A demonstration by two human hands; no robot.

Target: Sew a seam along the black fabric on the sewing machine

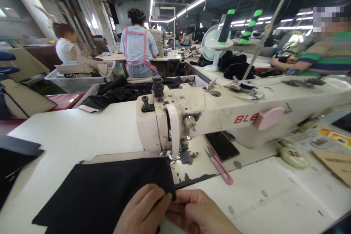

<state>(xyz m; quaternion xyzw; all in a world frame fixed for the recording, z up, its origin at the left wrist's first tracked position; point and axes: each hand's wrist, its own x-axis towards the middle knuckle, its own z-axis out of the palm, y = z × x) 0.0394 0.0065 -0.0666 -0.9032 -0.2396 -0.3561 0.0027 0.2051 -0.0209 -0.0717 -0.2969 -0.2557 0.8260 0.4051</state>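
Note:
A piece of black fabric [109,186] lies on the white table in front of me, its far right corner under the needle area of the sewing machine [172,117]. A strip of beige material [117,156] shows along its far edge. My left hand [145,208] rests on the fabric near its right edge, thumb and fingers pinched on it. Just to the right, my right hand [197,210] is closed at the same edge, its fingertips on the fabric and partly hidden by the left hand. The two hands touch or nearly touch.
Right of the needle lie pink thread snips [221,168], a phone [222,145] and a small dark disc [237,165]. More dark fabric [16,161] is at the left edge. Behind the machine are a heap of black cloth [117,91], a fan [214,45] and several people.

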